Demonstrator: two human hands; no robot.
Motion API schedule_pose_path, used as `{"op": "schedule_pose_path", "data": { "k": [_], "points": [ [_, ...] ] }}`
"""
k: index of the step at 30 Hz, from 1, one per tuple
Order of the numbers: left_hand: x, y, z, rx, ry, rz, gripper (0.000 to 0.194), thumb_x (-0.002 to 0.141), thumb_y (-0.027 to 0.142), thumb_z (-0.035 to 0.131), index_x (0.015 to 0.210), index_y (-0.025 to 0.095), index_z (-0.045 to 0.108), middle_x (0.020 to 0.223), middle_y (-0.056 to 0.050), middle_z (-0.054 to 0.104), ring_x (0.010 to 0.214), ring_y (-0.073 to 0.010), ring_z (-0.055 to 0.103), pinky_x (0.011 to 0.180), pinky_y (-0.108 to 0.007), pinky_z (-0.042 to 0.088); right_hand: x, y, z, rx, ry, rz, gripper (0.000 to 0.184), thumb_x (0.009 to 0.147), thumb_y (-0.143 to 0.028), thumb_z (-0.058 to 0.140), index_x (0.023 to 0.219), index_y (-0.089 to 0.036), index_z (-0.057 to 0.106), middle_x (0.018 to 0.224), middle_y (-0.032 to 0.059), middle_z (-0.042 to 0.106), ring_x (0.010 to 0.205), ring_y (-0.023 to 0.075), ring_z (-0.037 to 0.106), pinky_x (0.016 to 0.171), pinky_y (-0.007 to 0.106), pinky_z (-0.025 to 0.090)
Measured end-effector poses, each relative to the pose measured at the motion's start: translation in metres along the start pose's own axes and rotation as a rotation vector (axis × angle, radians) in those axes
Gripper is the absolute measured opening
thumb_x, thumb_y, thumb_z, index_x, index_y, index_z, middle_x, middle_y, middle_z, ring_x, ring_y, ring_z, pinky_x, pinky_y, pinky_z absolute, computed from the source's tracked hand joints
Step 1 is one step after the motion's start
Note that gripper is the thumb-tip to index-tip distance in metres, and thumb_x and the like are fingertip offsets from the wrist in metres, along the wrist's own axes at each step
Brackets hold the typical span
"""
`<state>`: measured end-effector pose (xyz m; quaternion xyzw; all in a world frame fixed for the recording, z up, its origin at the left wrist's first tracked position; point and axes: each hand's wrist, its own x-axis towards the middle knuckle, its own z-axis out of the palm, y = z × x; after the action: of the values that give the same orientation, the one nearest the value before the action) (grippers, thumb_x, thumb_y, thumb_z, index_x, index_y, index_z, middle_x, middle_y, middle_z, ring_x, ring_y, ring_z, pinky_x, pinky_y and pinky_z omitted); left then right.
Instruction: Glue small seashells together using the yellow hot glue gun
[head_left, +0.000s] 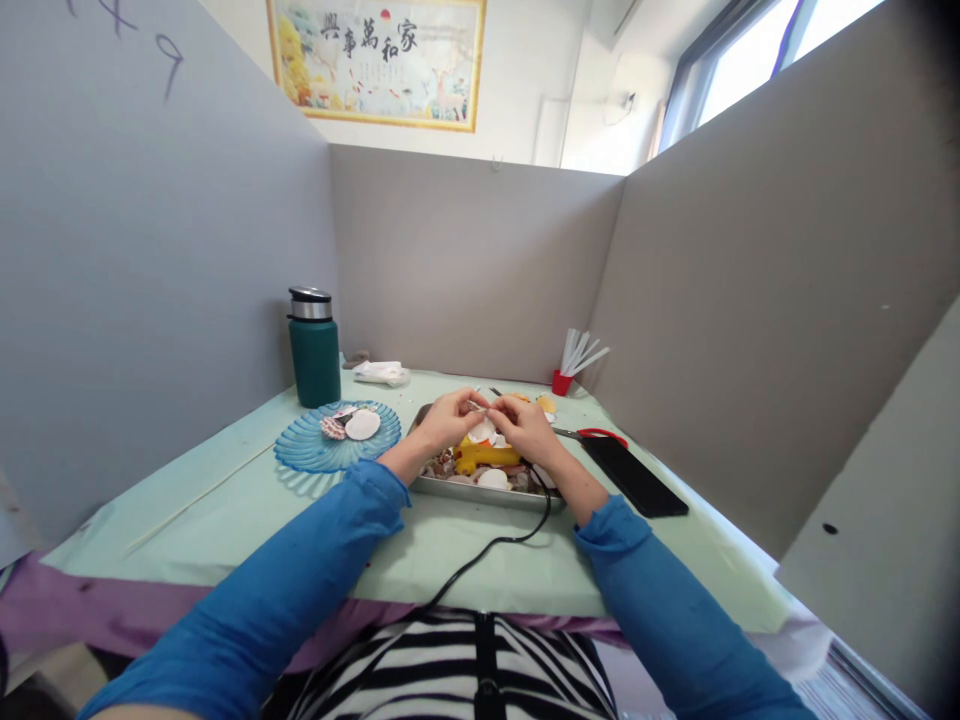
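Above the metal tray (480, 491), my left hand (450, 418) and my right hand (525, 425) meet, fingertips pinched together. Between them is a small whitish piece, mostly covered by the fingers, so its kind is unclear. Just under the hands lies a yellow tool (487, 456) that looks like a glue gun; a black cord (487, 548) runs from the tray toward my body. Around it the tray holds shell-like bits, among them a white round piece (493, 480).
A blue glass plate (296, 445) with a few shell-like pieces stands left, before a green bottle (315, 355). At right lie a black phone (637, 475) and red-handled scissors (604, 436). A red cup (561, 382) of white sticks stands behind. Grey partitions (480, 265) enclose the table.
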<state>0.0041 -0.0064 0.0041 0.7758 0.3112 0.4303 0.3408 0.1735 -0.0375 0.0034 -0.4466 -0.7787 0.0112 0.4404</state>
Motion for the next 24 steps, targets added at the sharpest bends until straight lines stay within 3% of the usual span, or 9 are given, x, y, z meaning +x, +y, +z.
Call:
{"op": "schedule_pose_path", "data": {
  "k": [16, 24],
  "points": [
    [-0.0008, 0.003, -0.0006, 0.014, -0.015, 0.005, 0.026, 0.079, 0.032, 0.054, 0.1, 0.017, 0.057, 0.053, 0.006, 0.046, 0.038, -0.0052, 0.038, 0.037, -0.015, 0.028, 0.0008, 0.0022, 0.001, 0.003, 0.013, -0.011, 0.02, 0.086, -0.032, 0.05, 0.077, -0.018, 0.06, 0.062, -0.0015, 0.057, 0.057, 0.0114, 0.05, 0.055, 0.022, 0.034],
    [-0.0005, 0.0041, 0.0002, 0.035, 0.024, 0.012, 0.023, 0.078, 0.032, 0.055, 0.092, 0.015, 0.059, 0.051, 0.006, 0.045, 0.039, -0.0044, 0.037, 0.038, -0.015, 0.022, 0.0002, 0.0013, 0.0012, -0.002, 0.006, 0.001, 0.019, 0.086, -0.031, 0.05, 0.079, -0.018, 0.061, 0.063, -0.0014, 0.058, 0.058, 0.0115, 0.05, 0.055, 0.022, 0.034]
  ]
}}
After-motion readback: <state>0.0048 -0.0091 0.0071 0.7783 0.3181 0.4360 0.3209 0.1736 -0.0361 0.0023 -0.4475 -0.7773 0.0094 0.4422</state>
